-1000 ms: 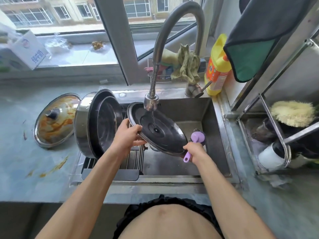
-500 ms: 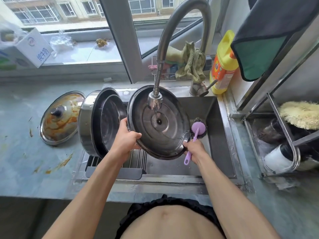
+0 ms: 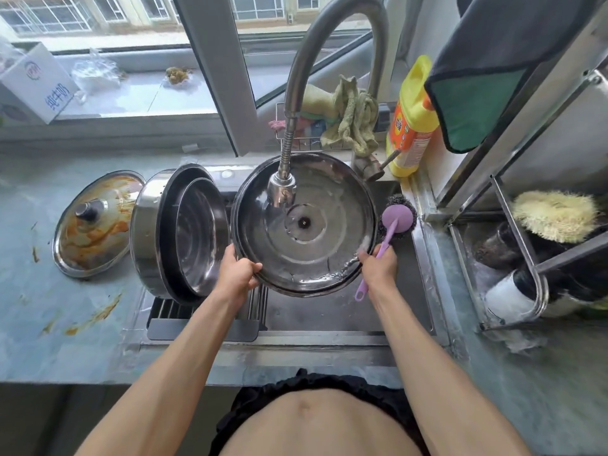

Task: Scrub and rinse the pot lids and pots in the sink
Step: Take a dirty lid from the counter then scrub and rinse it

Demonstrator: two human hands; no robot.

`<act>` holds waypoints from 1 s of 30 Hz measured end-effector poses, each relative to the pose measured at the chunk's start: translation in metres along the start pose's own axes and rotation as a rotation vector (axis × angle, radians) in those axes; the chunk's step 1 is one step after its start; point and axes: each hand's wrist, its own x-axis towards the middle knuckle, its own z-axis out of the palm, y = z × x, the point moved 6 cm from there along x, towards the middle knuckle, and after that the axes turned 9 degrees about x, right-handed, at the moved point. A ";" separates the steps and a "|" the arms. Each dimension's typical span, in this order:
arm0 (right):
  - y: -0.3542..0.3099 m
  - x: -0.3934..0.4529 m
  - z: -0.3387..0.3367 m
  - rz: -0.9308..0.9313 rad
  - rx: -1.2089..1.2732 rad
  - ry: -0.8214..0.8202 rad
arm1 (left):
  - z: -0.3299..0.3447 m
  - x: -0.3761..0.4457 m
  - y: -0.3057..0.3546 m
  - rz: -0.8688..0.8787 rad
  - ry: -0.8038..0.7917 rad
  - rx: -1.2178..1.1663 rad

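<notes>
A large steel pot lid is held upright over the sink, its inner face toward me, under the running faucet head. My left hand grips the lid's lower left rim. My right hand holds the lower right rim together with a purple-handled scrub brush, whose steel-wool head sticks up beside the lid. Two nested steel pots lean on their sides on the sink's left drain rack. A second lid, smeared with orange sauce, lies on the counter to the left.
A yellow detergent bottle and a green rag stand behind the sink. A metal rack with a bristly scrubber is at the right. Orange stains mark the left counter. A carton sits on the windowsill.
The lid has been tipped up from tilted to nearly upright and raised toward the faucet, so water now hits its inner face. Both hands kept their grip on the rim.
</notes>
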 end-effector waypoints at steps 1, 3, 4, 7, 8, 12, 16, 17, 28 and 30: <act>-0.005 0.000 -0.006 -0.022 -0.017 0.019 | 0.005 0.000 -0.001 -0.011 -0.022 0.016; -0.014 0.000 -0.015 -0.066 -0.045 0.050 | 0.014 0.004 -0.004 -0.027 -0.063 0.037; -0.018 0.000 -0.018 -0.088 -0.057 0.061 | 0.017 0.005 -0.005 -0.041 -0.073 0.044; -0.030 -0.003 -0.027 -0.142 -0.074 0.079 | 0.027 0.008 -0.009 -0.080 -0.095 0.078; -0.034 -0.004 -0.031 -0.152 -0.083 0.090 | 0.032 0.008 -0.011 -0.096 -0.106 0.088; -0.054 -0.014 -0.044 -0.208 -0.178 0.127 | 0.045 0.004 -0.015 -0.132 -0.161 0.128; -0.076 -0.019 -0.055 -0.313 -0.215 0.147 | 0.055 -0.001 -0.017 -0.132 -0.231 0.247; -0.080 -0.021 -0.057 -0.334 -0.220 0.141 | 0.057 -0.002 -0.018 -0.141 -0.241 0.263; -0.085 -0.026 -0.056 -0.383 -0.288 0.129 | 0.041 -0.035 0.005 -0.092 -0.219 0.095; -0.077 -0.028 -0.052 -0.331 -0.282 0.108 | 0.032 -0.038 0.012 -0.072 -0.182 0.064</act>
